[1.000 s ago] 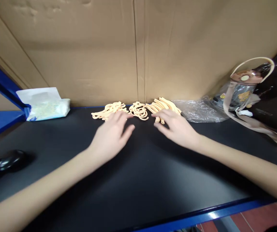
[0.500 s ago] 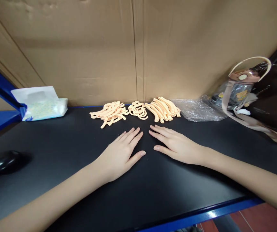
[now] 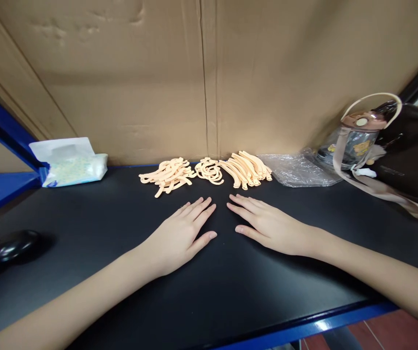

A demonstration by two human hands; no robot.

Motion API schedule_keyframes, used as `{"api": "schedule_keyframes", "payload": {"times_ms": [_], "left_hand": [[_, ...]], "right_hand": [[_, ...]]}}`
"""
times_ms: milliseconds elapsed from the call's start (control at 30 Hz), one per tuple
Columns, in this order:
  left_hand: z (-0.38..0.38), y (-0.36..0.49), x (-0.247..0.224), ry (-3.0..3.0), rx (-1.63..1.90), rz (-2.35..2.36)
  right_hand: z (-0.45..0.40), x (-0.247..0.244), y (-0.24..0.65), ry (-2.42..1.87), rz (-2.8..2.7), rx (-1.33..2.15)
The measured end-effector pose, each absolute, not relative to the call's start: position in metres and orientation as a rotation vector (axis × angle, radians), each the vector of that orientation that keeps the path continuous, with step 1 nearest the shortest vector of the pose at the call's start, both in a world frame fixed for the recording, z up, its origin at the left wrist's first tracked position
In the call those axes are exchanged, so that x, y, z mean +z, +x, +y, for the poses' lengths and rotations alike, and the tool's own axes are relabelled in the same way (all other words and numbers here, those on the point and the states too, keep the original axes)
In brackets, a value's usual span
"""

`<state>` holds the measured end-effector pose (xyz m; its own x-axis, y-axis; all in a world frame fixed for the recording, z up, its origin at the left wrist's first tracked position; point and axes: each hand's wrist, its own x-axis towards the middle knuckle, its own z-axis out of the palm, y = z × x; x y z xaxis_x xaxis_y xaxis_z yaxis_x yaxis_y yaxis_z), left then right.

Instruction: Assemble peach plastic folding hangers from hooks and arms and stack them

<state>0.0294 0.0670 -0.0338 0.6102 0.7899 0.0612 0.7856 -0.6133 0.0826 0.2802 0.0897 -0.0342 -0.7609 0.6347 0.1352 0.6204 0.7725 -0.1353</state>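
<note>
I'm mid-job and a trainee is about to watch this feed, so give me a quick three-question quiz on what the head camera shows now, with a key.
1. How many piles of peach-coloured pieces lie in front of the cardboard? A) two B) three C) four
2. True or false: both hands are gripping something.
3. Fill in the blank: the clear plastic lies between the rightmost pile and the ____.

Key:
1. B, three.
2. False: the left hand and right hand are spread palm down, short of the piles, holding nothing visible.
3. Bottle.
</note>
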Motion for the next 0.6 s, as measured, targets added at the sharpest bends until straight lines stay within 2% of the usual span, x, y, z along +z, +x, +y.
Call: {"api": "schedule_keyframes", "payload": {"times_ms": [600], "left_hand": [[0.0676,0.0292,-0.0348,2.779,0.163,1.355]], "right_hand": [[0.0882,-0.0327,0.2806,-0.992,-2.799,0.108]]}}
